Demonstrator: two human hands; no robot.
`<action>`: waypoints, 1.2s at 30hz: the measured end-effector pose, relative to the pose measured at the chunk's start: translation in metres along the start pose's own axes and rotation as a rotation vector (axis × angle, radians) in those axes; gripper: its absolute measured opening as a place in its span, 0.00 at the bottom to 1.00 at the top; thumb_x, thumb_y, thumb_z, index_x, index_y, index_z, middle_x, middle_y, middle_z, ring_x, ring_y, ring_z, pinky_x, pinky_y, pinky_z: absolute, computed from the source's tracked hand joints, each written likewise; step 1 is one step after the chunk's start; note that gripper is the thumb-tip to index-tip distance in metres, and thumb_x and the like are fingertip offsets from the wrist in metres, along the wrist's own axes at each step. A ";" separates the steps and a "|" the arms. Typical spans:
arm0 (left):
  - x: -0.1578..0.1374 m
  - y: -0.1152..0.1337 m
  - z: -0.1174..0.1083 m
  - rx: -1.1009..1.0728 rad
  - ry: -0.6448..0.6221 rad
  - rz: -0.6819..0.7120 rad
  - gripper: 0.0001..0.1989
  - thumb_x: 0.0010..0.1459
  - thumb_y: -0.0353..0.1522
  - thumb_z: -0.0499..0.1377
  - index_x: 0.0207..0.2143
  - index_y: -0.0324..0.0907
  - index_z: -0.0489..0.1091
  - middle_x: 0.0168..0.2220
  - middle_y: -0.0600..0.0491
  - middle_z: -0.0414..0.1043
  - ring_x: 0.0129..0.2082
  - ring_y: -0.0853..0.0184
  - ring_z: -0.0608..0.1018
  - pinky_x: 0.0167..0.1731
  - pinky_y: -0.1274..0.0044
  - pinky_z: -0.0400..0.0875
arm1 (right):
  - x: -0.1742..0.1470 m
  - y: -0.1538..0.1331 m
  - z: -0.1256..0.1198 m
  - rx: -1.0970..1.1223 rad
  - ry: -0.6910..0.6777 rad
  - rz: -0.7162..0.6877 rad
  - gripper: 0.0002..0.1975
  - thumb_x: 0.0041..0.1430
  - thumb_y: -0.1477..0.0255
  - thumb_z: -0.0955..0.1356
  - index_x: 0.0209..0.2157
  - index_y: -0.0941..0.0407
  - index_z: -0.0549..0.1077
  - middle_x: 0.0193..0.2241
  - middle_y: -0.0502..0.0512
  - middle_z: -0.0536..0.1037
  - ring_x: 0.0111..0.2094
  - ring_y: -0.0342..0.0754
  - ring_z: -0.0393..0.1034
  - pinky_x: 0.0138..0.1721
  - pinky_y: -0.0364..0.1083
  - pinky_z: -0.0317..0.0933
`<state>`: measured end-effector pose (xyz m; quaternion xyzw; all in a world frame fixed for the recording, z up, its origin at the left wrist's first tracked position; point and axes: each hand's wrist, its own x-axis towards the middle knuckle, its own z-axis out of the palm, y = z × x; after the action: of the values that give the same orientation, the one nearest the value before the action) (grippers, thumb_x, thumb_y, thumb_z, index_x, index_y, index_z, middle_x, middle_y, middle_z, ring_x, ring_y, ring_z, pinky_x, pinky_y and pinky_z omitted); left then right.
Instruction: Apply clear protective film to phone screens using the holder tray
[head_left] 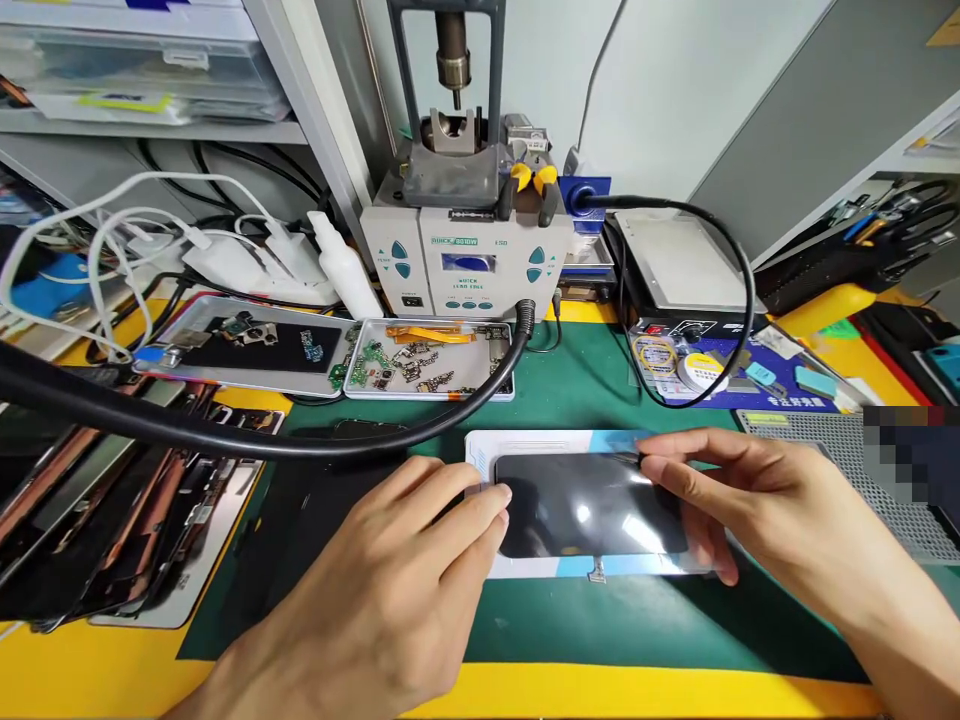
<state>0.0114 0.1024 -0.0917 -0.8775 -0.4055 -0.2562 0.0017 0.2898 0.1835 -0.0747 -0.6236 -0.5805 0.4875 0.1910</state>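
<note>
A black phone screen (577,505) lies face up on a white and blue plastic sheet (525,568). From its lower edge a small flex connector (596,570) sticks out. My left hand (405,560) is closed at the screen's left end, thumb and fingertips pressed against its edge. At the upper right corner, my right hand (750,490) pinches with thumb and forefinger on what looks like thin clear film. Its lower fingers show through clear plastic at the right end. Exactly what lies between the right fingertips is hard to make out.
A black hose (315,440) crosses in front of the hot air station (469,260). Behind are a tray of small parts (435,385) and a phone back (247,375). Several phone panels (97,500) are stacked at left. A perforated grey mat (817,460) lies at right.
</note>
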 end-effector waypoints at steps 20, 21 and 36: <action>-0.011 0.000 0.011 0.064 -0.007 0.029 0.17 0.58 0.20 0.56 0.46 0.38 0.79 0.48 0.45 0.78 0.53 0.53 0.74 0.58 0.58 0.62 | -0.036 0.018 -0.001 -0.583 0.505 -0.582 0.13 0.68 0.68 0.68 0.52 0.55 0.75 0.45 0.58 0.79 0.38 0.49 0.76 0.39 0.47 0.74; -0.010 0.000 0.010 0.056 0.001 0.029 0.17 0.58 0.20 0.56 0.46 0.38 0.79 0.47 0.45 0.78 0.53 0.54 0.74 0.58 0.59 0.61 | -0.042 0.017 0.009 -0.657 0.502 -0.697 0.12 0.70 0.71 0.66 0.52 0.57 0.76 0.48 0.60 0.79 0.46 0.52 0.76 0.48 0.48 0.72; -0.005 -0.005 0.014 0.043 0.025 0.040 0.17 0.60 0.20 0.54 0.46 0.39 0.78 0.49 0.46 0.80 0.51 0.54 0.76 0.52 0.60 0.64 | -0.053 0.029 0.084 -0.988 0.214 -0.945 0.40 0.70 0.48 0.57 0.64 0.69 0.64 0.67 0.69 0.61 0.70 0.66 0.50 0.71 0.64 0.32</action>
<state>0.0114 0.1055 -0.1068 -0.8820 -0.3931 -0.2580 0.0309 0.2437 0.1002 -0.1159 -0.3622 -0.9220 -0.0338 0.1326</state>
